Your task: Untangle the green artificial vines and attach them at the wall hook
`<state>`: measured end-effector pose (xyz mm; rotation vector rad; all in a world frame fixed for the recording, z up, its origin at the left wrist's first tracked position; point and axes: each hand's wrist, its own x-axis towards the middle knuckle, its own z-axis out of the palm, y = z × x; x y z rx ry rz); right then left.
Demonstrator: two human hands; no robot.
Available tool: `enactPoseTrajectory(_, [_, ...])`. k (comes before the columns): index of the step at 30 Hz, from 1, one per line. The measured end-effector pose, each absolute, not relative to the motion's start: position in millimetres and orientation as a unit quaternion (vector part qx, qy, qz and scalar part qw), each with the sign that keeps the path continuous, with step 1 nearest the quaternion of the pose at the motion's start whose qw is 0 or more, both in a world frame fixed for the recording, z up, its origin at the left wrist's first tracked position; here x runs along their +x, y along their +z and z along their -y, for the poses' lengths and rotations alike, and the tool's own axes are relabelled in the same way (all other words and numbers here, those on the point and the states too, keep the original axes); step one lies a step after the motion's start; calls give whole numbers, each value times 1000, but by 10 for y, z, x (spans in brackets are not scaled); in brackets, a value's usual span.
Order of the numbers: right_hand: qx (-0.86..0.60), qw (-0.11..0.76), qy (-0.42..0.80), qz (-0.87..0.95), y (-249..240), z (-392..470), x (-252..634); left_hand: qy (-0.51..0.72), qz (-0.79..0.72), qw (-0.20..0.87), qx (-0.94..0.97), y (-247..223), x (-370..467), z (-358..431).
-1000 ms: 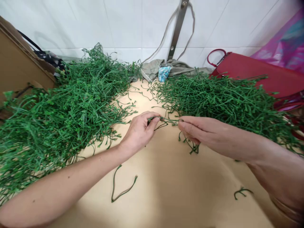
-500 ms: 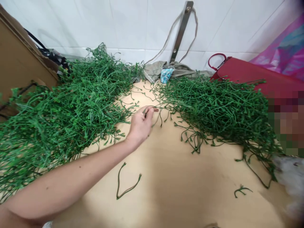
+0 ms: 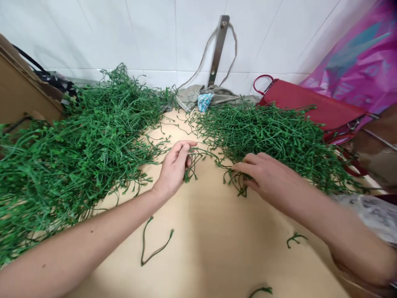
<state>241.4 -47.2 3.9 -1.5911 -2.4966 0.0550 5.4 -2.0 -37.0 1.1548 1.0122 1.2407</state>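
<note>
My left hand (image 3: 175,167) is closed in a pinch over the middle of the table, with a few thin green plastic stems (image 3: 192,165) hanging from its fingers. At the near edge of the right-hand pile, my right hand (image 3: 263,171) curls its thumb and fingers around a small cluster of stems (image 3: 238,180); its fingertips are partly hidden. The right pile of green stems (image 3: 260,128) lies tangled behind it. A larger, leafier-looking pile (image 3: 102,132) spreads to the left of my left hand. Between the piles, a few loose stems lie on the wood-coloured table (image 3: 211,231).
A bent stem (image 3: 149,258) and short pieces (image 3: 296,238) lie nearer me. At the back are a blue-patterned cup (image 3: 204,101), grey cloth (image 3: 189,97) and a metal strip (image 3: 219,49). A red handbag (image 3: 316,101) and clear plastic (image 3: 369,213) are right, a cardboard box (image 3: 25,82) left.
My right hand has come in from the right onto the stems at the right pile's edge. More stems now hang from my left hand. The view has shifted to the right.
</note>
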Motion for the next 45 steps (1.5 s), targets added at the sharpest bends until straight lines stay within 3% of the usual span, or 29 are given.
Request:
enactPoseTrajectory(3, [-534,109,36,838,-22,420,2339,528,-428,568,464,-367,46,19])
enactPoseTrajectory(9, [-606,402,297,619,133,398,2204,601,-455,544,369,-331,-15,-63])
enactPoseTrajectory(15, [-536,602,390,446,58,379,2239,657,-454,493,347,-313,-60,-170])
enactPoseTrajectory(26, [-480,525,568,415,-65,476,1932,573,-428,422,557,-276,-42,47])
enactPoseTrajectory(33, [-457,552,595,363,-52,494,1914,484,-408,422,649,-272,-48,90])
enactPoseTrajectory(45, [-451,578,539,414,-52,447,2028,478,-386,393,684,-310,-30,72])
